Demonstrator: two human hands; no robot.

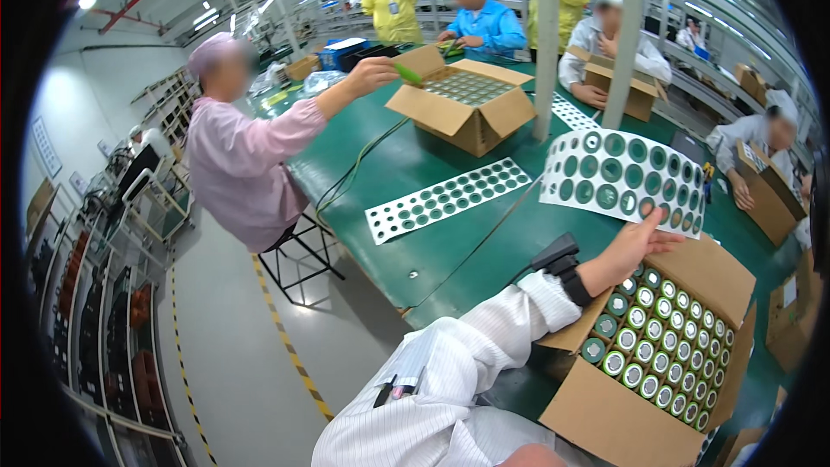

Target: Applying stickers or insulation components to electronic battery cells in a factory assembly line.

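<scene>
Holds a white perforated sheet (622, 161) aloft in the left hand (633, 251), clamped at its lower edge between thumb and fingers, curving above the green table (406, 272). Bears 3 rows of green-looking rounds. Cannot tell the state of the right hand, with just a rounded patch of skin (529, 456) at the lower edge, too little to identify. Wears a striped white sleeve (497, 329) and a dark wrist device (571, 284) on the left arm. Has near the left wrist an open cardboard carton (622, 419) with upright cylindrical cells (654, 329), mostly pale-topped with light green rims, darker green along the left side. Farther up the table, a 2nd sheet (450, 201), lying flat; behind it, an open box (445, 121), filled in rows. At left, a co-worker in pink (242, 143), reaching toward that box with a green object (407, 74).
</scene>
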